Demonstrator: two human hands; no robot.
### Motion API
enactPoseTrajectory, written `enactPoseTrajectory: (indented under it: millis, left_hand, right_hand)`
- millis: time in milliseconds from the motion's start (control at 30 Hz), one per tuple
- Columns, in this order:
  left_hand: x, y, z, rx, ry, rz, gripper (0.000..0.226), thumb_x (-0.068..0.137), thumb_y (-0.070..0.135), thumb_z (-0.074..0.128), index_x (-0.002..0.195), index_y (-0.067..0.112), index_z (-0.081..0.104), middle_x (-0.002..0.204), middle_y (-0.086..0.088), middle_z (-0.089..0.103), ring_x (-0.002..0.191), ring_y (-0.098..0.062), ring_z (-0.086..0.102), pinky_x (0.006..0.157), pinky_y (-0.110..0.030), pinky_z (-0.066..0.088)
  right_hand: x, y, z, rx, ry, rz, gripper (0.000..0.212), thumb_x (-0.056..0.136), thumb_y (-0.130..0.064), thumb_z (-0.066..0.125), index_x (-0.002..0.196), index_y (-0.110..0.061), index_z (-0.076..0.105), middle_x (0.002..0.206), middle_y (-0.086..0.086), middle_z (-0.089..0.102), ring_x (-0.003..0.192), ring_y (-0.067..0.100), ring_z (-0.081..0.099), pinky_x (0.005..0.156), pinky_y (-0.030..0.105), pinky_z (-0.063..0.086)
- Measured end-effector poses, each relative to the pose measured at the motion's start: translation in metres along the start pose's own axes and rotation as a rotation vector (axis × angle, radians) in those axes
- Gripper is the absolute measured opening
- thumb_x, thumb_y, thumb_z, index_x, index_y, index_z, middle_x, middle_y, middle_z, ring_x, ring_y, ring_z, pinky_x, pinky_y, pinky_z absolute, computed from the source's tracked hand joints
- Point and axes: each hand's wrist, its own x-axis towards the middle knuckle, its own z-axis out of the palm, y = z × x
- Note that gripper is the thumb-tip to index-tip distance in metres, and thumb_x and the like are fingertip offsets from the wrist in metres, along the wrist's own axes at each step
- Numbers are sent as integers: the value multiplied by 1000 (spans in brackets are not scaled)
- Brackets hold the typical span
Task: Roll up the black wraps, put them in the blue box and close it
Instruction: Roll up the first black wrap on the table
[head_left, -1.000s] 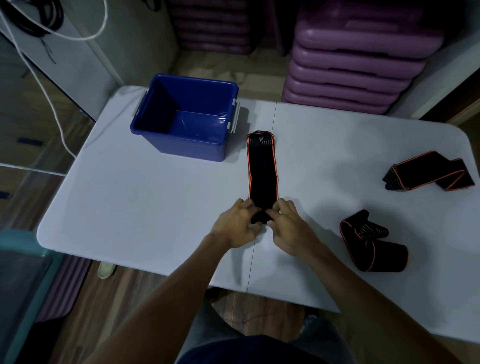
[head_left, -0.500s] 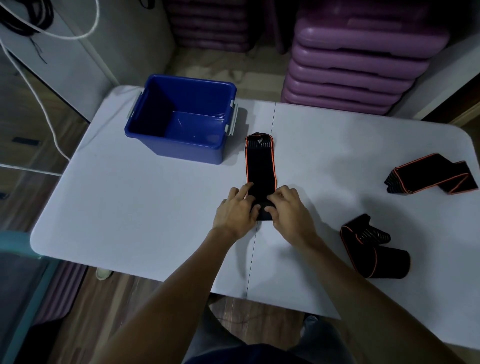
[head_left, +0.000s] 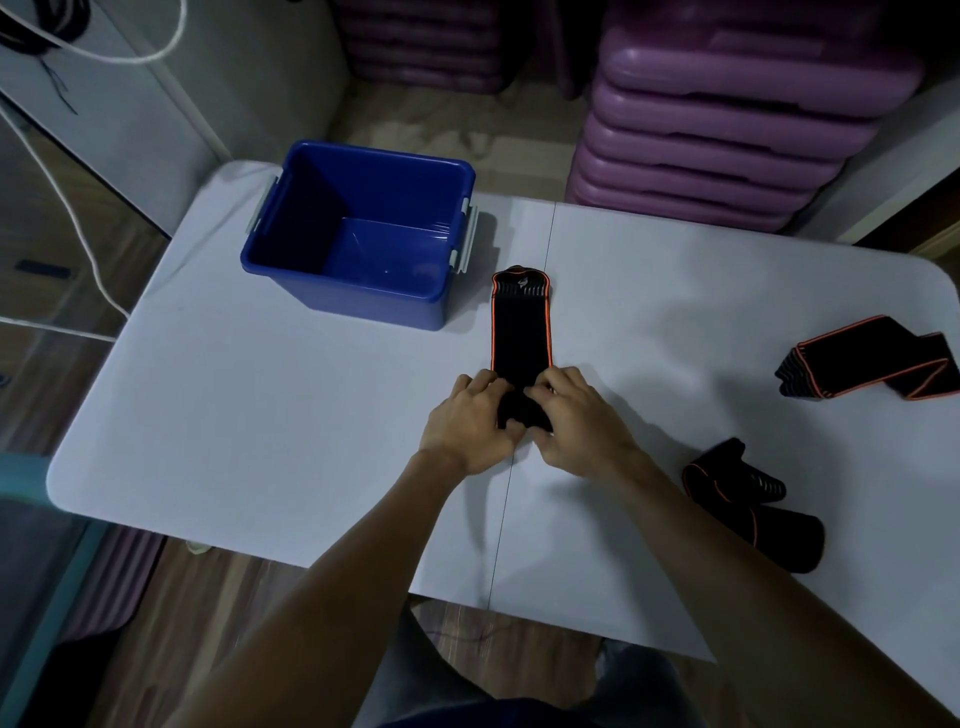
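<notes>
A black wrap with orange edging (head_left: 521, 325) lies flat along the middle of the white table (head_left: 260, 415), its near end rolled into a small coil. My left hand (head_left: 467, 423) and my right hand (head_left: 576, 415) both grip that coil from either side. The open blue box (head_left: 436, 296) stands empty at the back left, just left of the wrap's far end. A second wrap (head_left: 872, 358) lies loosely folded at the right edge. A third wrap (head_left: 753, 512) sits bunched at the near right. No lid is in view.
Stacked purple plastic steps (head_left: 727, 130) rise behind the table at the back right. A white cable (head_left: 67, 208) hangs over a pale cabinet at the left. A teal chair edge (head_left: 31, 499) sits off the table's near left corner.
Both hands have rolled the near end of the wrap away from me, toward the box. The flat stretch of wrap has grown shorter and the coil thicker.
</notes>
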Motion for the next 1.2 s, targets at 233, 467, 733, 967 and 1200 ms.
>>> enactPoseTrajectory:
  millis: [233, 467, 733, 967, 1200]
  left_hand:
    - [18, -2, -12, -90, -9, -17, 32, 86, 34, 57, 113, 18, 50, 109, 0, 61, 98, -25, 55, 74, -42, 52]
    - [41, 1, -15, -254, -11, -213, 35, 88, 42, 53, 108, 14, 52, 107, -5, 59, 91, -28, 61, 80, -47, 55]
    - [60, 6, -9, -287, 81, -364, 40, 98, 50, 46, 117, 15, 40, 117, -11, 64, 98, -33, 65, 74, -42, 49]
    - [52, -3, -3, -256, 97, -134, 57, 87, 35, 62, 138, 22, 39, 130, -2, 46, 107, -24, 56, 70, -38, 50]
    - [74, 4, -18, -562, 128, -315, 36, 93, 33, 56, 124, 14, 58, 117, -2, 49, 97, -25, 59, 90, -41, 51]
  right_hand:
    - [40, 2, -23, 105, -237, 137, 22, 80, -22, 50, 92, -9, 64, 105, 10, 56, 102, 31, 49, 84, 43, 50]
    - [49, 6, -19, 322, 106, 314, 27, 87, -22, 64, 106, -10, 50, 96, 11, 61, 87, 33, 57, 74, 43, 51]
    - [36, 28, 0, 121, 88, 61, 64, 74, -24, 79, 131, -10, 55, 134, 10, 52, 124, 31, 48, 98, 44, 49]
    - [66, 38, -15, 238, -4, 75, 51, 76, -13, 73, 125, -9, 59, 120, 11, 54, 110, 32, 49, 94, 43, 47]
    - [95, 43, -35, 545, -92, 420, 31, 84, -26, 68, 111, -15, 58, 96, 5, 64, 92, 24, 59, 74, 30, 44]
